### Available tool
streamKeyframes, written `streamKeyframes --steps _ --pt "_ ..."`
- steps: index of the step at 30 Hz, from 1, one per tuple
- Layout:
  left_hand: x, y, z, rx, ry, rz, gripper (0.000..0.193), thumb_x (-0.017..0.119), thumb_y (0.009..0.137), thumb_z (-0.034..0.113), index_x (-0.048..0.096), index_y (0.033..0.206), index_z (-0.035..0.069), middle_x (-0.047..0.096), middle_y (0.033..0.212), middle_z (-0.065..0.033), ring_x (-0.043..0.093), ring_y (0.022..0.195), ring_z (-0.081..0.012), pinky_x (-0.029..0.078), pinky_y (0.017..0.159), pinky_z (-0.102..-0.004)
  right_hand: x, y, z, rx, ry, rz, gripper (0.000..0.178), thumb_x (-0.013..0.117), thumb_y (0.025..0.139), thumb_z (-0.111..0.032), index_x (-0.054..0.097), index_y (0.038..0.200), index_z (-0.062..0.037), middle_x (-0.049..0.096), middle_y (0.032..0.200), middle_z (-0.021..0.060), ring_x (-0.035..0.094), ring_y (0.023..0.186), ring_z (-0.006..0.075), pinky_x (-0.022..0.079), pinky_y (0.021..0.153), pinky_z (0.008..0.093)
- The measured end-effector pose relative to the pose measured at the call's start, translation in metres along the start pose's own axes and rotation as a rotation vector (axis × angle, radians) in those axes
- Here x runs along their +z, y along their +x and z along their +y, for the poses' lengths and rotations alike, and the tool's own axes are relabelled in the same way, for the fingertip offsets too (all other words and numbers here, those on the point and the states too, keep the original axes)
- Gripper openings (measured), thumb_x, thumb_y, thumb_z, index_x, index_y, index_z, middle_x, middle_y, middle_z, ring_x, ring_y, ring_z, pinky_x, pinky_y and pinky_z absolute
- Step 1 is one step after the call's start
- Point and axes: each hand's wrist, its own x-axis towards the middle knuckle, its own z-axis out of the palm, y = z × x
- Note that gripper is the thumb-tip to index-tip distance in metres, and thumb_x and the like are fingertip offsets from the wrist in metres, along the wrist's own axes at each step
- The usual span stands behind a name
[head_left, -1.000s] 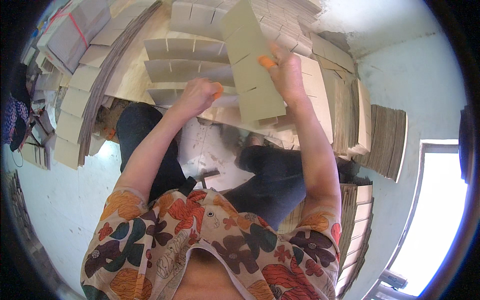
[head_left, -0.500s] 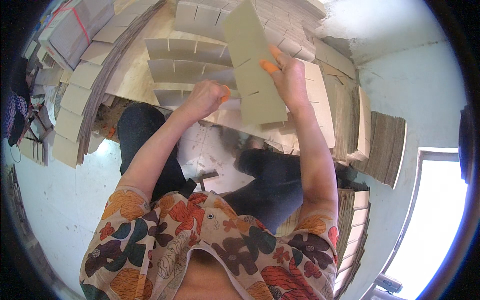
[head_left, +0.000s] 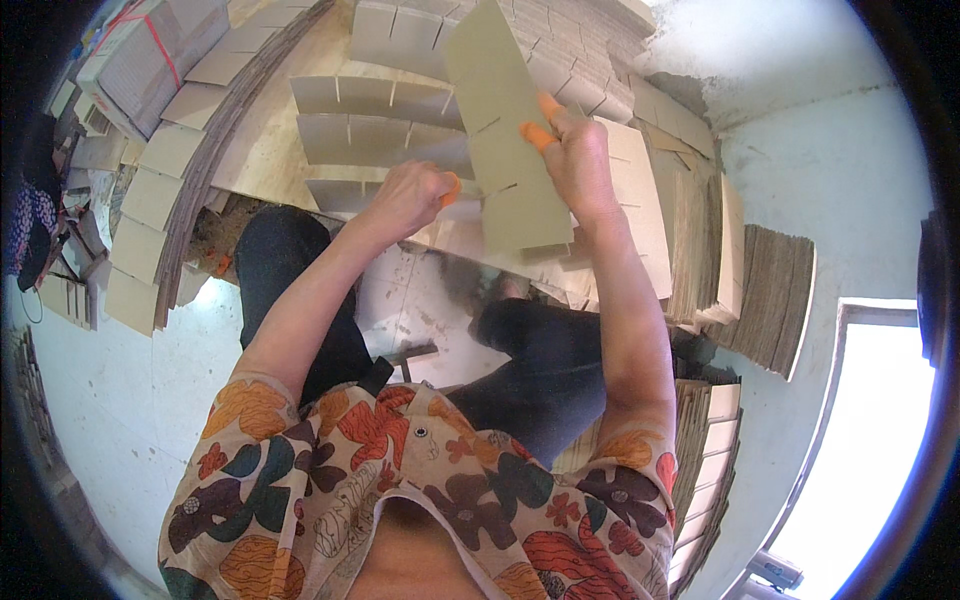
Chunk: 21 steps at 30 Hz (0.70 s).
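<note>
My right hand (head_left: 580, 160), with orange covers on its fingertips, grips the right edge of a long slotted cardboard sheet (head_left: 510, 150). The sheet is held up at a tilt, its slots running in from one side. To its left, three slotted cardboard strips stand on edge in rows: a far strip (head_left: 375, 97), a middle strip (head_left: 385, 142) and a near strip (head_left: 345, 194). My left hand (head_left: 412, 195) is closed over the near strip, an orange cover showing on a fingertip. What its fingers pinch is hidden. The held sheet hides the right ends of the rows.
The strips stand on a wooden board (head_left: 255, 150). Stacks of slotted cardboard (head_left: 165, 200) line the left, with a box with red strapping (head_left: 150, 65) behind. More cardboard stacks (head_left: 760, 290) stand at the right by the wall. My knees are under the board's near edge.
Hardly anything differs. The middle and near strips have shifted very slightly, while both hands and the held sheet stay almost where they were.
</note>
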Motion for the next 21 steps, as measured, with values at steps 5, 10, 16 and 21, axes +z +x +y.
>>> streamKeyframes --steps 5,10,16,21 --pt "0.001 0.0 -0.002 -0.01 0.024 0.001 0.007 0.065 0.071 0.009 0.06 0.073 0.004 0.058 0.068 -0.0159 0.059 0.068 -0.0351 0.046 0.059 -0.0447 -0.001 -0.001 -0.004 0.039 -0.022 0.03 0.033 0.066 0.081 -0.007 0.058 0.111 0.0041 0.063 0.076 0.0189 0.054 0.065 0.0202 0.046 0.061 0.0311" --pt "0.001 0.003 0.0 0.004 0.022 0.012 0.008 0.066 0.071 0.008 0.06 0.073 0.004 0.058 0.066 -0.0158 0.059 0.066 -0.0349 0.046 0.057 -0.0445 0.007 -0.004 0.008 0.022 0.042 -0.003 0.037 0.065 0.082 -0.008 0.058 0.117 0.0017 0.066 0.075 0.0141 0.046 0.059 0.0087 0.044 0.058 0.0256" --pt "0.004 0.004 -0.004 0.035 0.005 0.034 0.009 0.068 0.069 0.005 0.061 0.075 0.005 0.058 0.065 -0.0151 0.058 0.064 -0.0343 0.046 0.055 -0.0436 0.008 -0.009 0.001 -0.017 -0.026 0.051 0.031 0.068 0.077 -0.008 0.061 0.105 0.0036 0.057 0.071 0.0254 0.055 0.063 0.036 0.044 0.056 0.0402" --pt "0.005 0.002 -0.007 0.034 0.008 0.031 0.01 0.068 0.069 0.005 0.062 0.076 0.006 0.057 0.064 -0.0147 0.058 0.064 -0.034 0.046 0.056 -0.0431 0.007 -0.013 -0.002 -0.039 -0.01 0.077 0.031 0.068 0.077 -0.007 0.061 0.105 0.0029 0.056 0.072 0.0271 0.058 0.065 0.0409 0.045 0.057 0.0425"
